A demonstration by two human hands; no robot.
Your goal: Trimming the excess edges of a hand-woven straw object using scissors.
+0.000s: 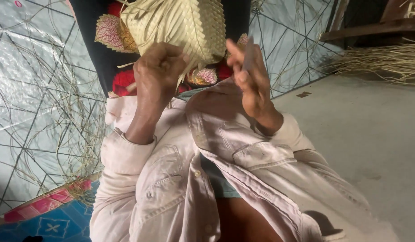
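A woven basket-like piece of pale palm strips (180,27) is held up in front of my chest, with loose strip ends hanging from its lower edge. My left hand (158,74) grips that lower edge, fingers curled around the strips. Just to the right of the weave, my right hand (251,83) pinches a thin flat grey object (248,56), possibly a small blade, between thumb and fingers. My pale pink shirt sleeves fill the lower part of the view.
A black cloth with red flowers and leaf prints (109,49) lies under the weave. Loose straw strands (59,116) are scattered on a silvery patterned sheet at left. A heap of dried straw (382,60) lies at upper right beside grey concrete floor (373,134).
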